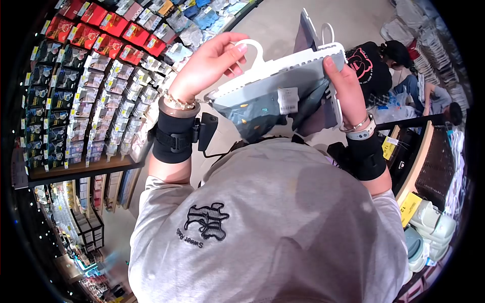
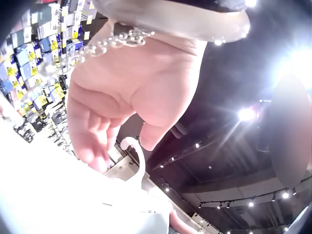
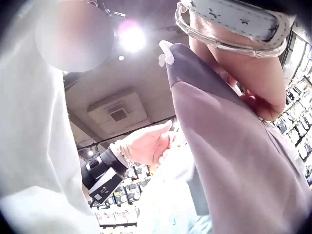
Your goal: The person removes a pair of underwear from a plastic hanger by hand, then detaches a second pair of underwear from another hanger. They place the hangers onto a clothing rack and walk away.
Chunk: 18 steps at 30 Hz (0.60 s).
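Observation:
A white plastic hanger [image 1: 273, 68] carries dark grey-green cloth [image 1: 242, 113] with small coloured prints and a white barcode tag [image 1: 288, 101]. My left hand [image 1: 209, 63] is at its hook [image 1: 256, 50]. In the left wrist view the hook [image 2: 140, 163] rises between the loosely bent fingers and the thumb, thumb tip right at it. My right hand [image 1: 347, 88] grips the hanger's other end, thumb on top. Behind it, a second white hook [image 1: 328, 33] shows, along with mauve-grey cloth [image 1: 305, 33]. The right wrist view has this mauve cloth [image 3: 214, 141] hiding part of the right hand [image 3: 258, 92].
Racks of packaged goods [image 1: 91, 81] line the left side. At the right, a person in a black printed shirt [image 1: 371, 65] is low near the floor. Close on my right stands a wood-edged shelf [image 1: 417, 161] with yellow price cards and pale shoes [image 1: 429, 224].

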Tool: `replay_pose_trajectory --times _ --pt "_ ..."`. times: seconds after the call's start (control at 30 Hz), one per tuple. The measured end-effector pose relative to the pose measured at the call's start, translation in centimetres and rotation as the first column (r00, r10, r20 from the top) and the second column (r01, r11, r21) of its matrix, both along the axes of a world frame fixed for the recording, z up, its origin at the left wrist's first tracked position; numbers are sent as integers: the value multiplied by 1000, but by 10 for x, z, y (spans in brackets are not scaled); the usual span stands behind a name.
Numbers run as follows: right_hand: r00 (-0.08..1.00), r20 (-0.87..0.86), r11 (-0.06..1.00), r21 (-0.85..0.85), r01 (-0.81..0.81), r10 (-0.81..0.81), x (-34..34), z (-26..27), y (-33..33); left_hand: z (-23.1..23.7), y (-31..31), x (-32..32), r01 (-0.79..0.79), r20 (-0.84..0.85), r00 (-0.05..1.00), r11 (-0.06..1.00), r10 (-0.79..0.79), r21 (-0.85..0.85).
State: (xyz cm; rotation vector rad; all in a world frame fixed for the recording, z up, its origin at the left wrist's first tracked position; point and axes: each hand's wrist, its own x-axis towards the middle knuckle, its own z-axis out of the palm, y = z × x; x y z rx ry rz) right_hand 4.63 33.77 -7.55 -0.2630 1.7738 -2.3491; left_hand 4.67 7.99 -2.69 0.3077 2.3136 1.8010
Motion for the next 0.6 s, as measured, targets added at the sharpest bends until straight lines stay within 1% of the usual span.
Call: replay_pose_trajectory --times 0.03,0.13,0.17,0.2,0.27,0.37,0.47,0.5,0.53,0.57,0.6 --pt "1000 4 999 -28 22 -22 1 -2 3 -3 3 3 -73 -56 996 996 70 -58" --pt "995 90 992 -121 43 -32 8 3 14 -15 7 11 -108 -190 981 937 45 -333" --pt "993 118 991 -126 47 -32 9 3 19 -14 10 19 -77 -137 990 888 16 -453" --pt "993 114 991 -124 52 -38 11 2 21 -17 17 22 -24 -124 992 911 -30 -411" --pt "993 107 991 -122 63 -50 15 1 24 -26 28 29 47 -130 986 925 -103 -377" --pt "994 106 993 -110 48 -37 19 -2 26 -19 40 35 33 -86 992 845 -93 -533" --pt "998 63 996 -90 0 6 12 -9 38 -15 32 36 40 -134 984 872 -120 -488" --pt "999 32 999 -35 -11 12 8 -11 44 -14 25 34 24 -144 984 872 -107 -489" --pt "1000 1 1000 19 -21 21 3 -13 49 -7 23 35 -16 -201 974 858 -102 -513" --pt "999 -31 997 73 -30 32 -1 -14 50 -7 15 32 -23 -199 975 856 -94 -517" --pt "999 -25 992 119 -31 34 -2 -7 48 -5 7 28 -30 -198 976 853 -87 -521"
